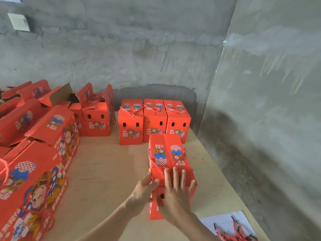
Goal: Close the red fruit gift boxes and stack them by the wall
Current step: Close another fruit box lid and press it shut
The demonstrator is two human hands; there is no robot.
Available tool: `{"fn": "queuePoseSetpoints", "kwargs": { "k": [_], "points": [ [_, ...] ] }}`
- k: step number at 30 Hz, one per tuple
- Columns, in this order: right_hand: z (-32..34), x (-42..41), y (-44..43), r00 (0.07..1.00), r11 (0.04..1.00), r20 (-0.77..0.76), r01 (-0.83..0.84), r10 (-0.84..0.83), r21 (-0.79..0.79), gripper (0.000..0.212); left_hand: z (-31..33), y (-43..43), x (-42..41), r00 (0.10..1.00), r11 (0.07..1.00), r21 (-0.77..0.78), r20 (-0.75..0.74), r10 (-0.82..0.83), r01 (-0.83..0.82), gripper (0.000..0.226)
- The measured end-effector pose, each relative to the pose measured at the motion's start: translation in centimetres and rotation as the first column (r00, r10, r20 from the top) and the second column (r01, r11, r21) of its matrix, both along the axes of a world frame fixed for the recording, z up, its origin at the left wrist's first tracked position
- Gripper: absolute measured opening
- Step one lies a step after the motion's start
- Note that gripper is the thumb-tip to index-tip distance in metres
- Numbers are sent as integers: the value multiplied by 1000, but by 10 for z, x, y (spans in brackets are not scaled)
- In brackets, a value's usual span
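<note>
A closed red fruit gift box (pixel 167 153) with a cartoon print and a red rope handle stands on the plywood table (pixel 107 171) in front of me. My left hand (pixel 145 188) lies against its near left corner with fingers straight. My right hand (pixel 175 190) lies flat over its near top edge, fingers spread. Three closed boxes (pixel 152 122) stand in a row by the grey wall (pixel 139 49), just beyond it.
Several open and lying red boxes (pixel 40 136) crowd the table's left side; one open box (pixel 97 117) stands at the back. A white sheet with red rope handles (pixel 232 230) lies at the near right. The table's right edge runs close to the side wall (pixel 269 101).
</note>
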State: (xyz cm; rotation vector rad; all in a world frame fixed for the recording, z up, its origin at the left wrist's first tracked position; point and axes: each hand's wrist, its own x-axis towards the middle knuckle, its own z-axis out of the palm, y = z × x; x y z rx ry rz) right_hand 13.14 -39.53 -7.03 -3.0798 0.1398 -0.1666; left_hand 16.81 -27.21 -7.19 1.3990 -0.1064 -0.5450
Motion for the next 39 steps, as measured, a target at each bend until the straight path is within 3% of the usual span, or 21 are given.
{"fn": "queuePoseSetpoints", "kwargs": {
  "k": [3, 5, 8, 10, 14, 18, 22, 25, 30, 32, 35, 39],
  "points": [
    [2, 13, -18, 994, 1000, 107, 6, -3, -27, 92, 1, -30, 22, 999, 993, 108, 13, 42, -43, 19],
    [2, 32, -35, 992, 999, 123, 32, -27, -32, 83, 9, -50, 42, 993, 956, 281, 102, 57, -84, 18],
    [4, 63, -52, 996, 997, 50, 68, -70, 48, 71, 19, -79, 69, 923, 764, 604, 384, -31, -226, 35],
    [-5, 85, -69, 997, 995, 2, 79, -80, 67, 69, 19, -102, 77, 855, 629, 705, 505, -120, -328, 41],
    [-9, 122, -85, 997, 991, -3, 72, -72, 112, 68, 17, -118, 95, 800, 671, 596, 600, -6, -442, 27],
    [-4, 162, -107, 996, 977, 39, 76, -86, 200, 65, 2, -90, 106, 756, 590, 662, 643, -127, -463, 29],
    [-10, 188, -125, 994, 980, 57, 84, -96, 182, 66, -12, -47, 109, 808, 450, 757, 577, -120, -474, 23],
    [-16, 194, -124, 994, 981, 63, 81, -93, 178, 64, -16, -21, 106, 840, 403, 785, 539, -68, -471, 22],
    [-4, 194, -110, 989, 972, -56, 145, -137, 186, 64, -14, 6, 82, 856, 385, 808, 511, -82, -446, 22],
    [0, 187, -84, 989, 984, -18, 149, -148, 101, 70, -10, 18, 71, 840, 390, 799, 532, -103, -458, 22],
    [-8, 164, -26, 994, 988, 101, -61, 46, 144, 71, -2, 42, 53, 814, 393, 769, 575, -80, -504, 20],
    [-16, 113, 74, 893, 767, 55, -415, 447, 490, 64, 13, 92, 26, 753, 393, 676, 655, 66, -623, 17]
  ]
}}
